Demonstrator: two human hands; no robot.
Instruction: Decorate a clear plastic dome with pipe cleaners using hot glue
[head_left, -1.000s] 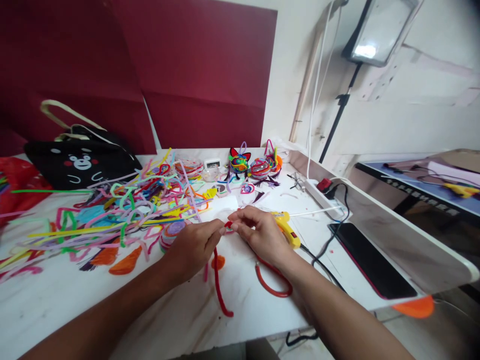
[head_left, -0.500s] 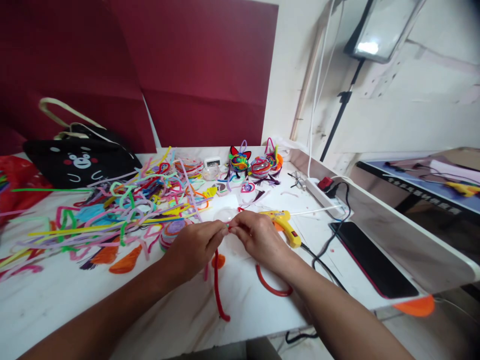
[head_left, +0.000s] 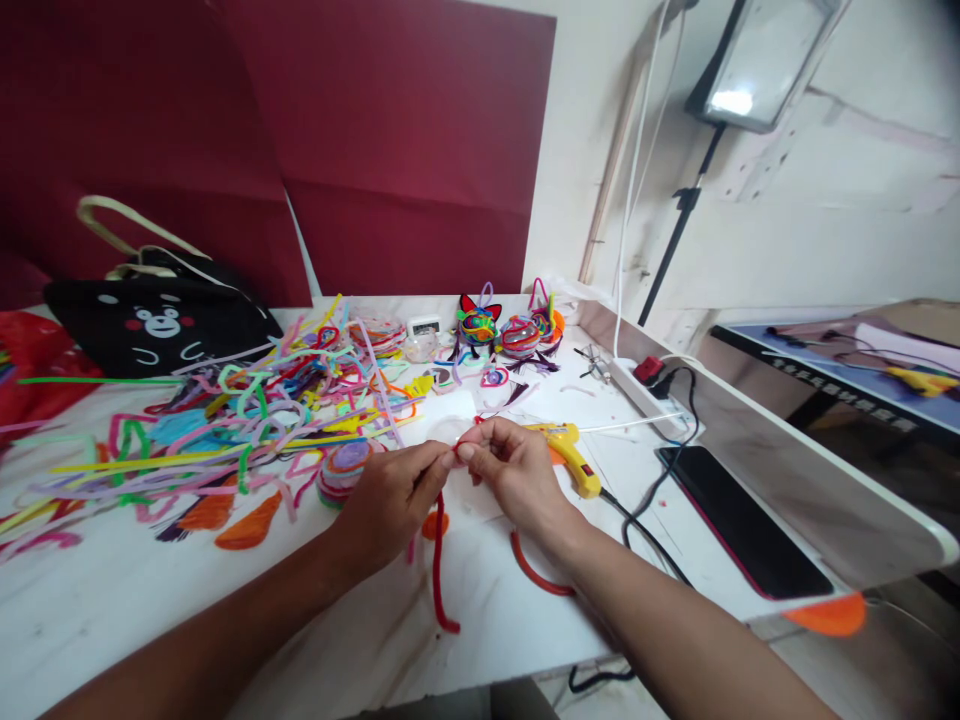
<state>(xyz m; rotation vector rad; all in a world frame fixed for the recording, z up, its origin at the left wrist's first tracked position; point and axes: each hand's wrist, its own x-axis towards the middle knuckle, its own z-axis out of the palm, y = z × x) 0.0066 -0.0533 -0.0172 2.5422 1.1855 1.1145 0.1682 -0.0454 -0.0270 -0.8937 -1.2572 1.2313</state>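
Between my two hands is a red pipe cleaner, one end dangling below my fingers and curled at the tip. My left hand pinches it with thumb and forefinger. Close against it, my right hand is also closed in a pinch on the red pipe cleaner; the fingers partly hide the gripped part. Behind the fingertips sits a clear plastic dome. Beside my left hand lies a ball wound with coloured pipe cleaners. A curved red piece rests under my right wrist, and a round orange piece lies below the hands.
A yellow glue gun with a black cable lies right of my right hand. A phone and a power strip are further right. Loose pipe cleaners cover the left, before a black bag. Finished wound balls stand at the back.
My right hand's fingers have turned and lifted slightly at the pinch. The dangling red end has swung a little to the right. My left hand stays nearly where it was.
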